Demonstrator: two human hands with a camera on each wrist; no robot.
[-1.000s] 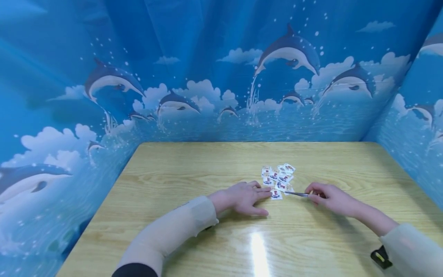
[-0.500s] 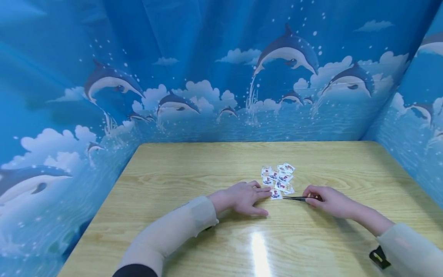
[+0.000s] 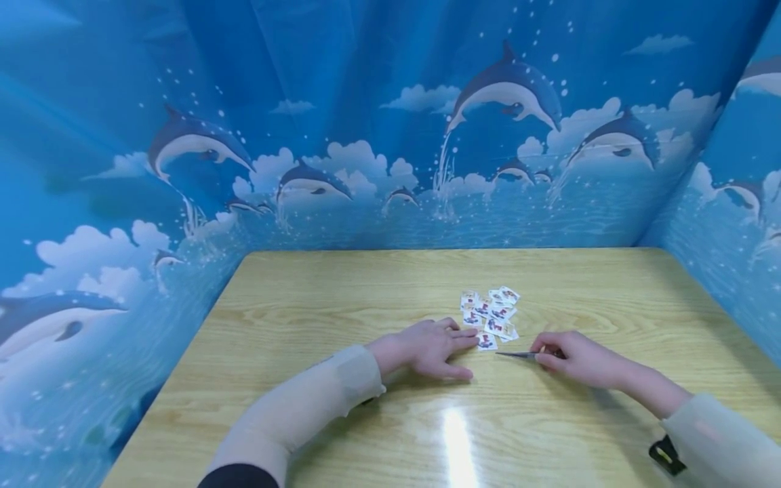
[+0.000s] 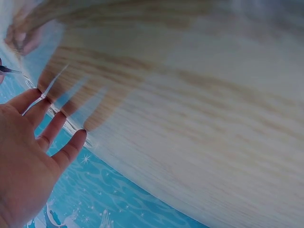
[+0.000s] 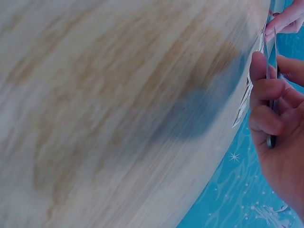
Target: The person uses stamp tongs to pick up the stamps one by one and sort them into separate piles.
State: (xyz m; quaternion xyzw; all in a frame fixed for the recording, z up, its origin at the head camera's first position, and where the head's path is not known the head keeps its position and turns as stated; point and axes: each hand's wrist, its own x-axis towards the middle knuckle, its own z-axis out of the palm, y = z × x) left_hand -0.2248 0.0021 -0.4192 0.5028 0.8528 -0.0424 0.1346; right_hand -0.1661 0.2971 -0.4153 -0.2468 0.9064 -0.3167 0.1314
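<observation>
In the head view, my left hand [image 3: 430, 349] lies palm down on the table with its fingers stretched out. Its fingertips touch the left edge of a small white picture card [image 3: 486, 341]. Several similar cards [image 3: 499, 313], printed with red and blue figures, overlap in a loose cluster just beyond. To the right, my right hand [image 3: 579, 358] pinches a pair of thin metal tweezers [image 3: 515, 354]. The tips point left, just right of and below the nearest card, with no card visible between them. In the right wrist view, the tweezers [image 5: 271, 141] run along the curled fingers, their two prongs slightly apart.
The wood-grain table [image 3: 342, 291] stretches around both hands. A blue curtain [image 3: 366, 102] printed with dolphins hangs along the back and sides. Black straps [image 3: 668, 454] show at the sleeves. A light glare [image 3: 457, 447] lies near the front.
My right hand has drawn the tweezers slightly left and toward me, away from the cards where their tips were. The card at the cluster's lower right looks shifted. My left hand stays put.
</observation>
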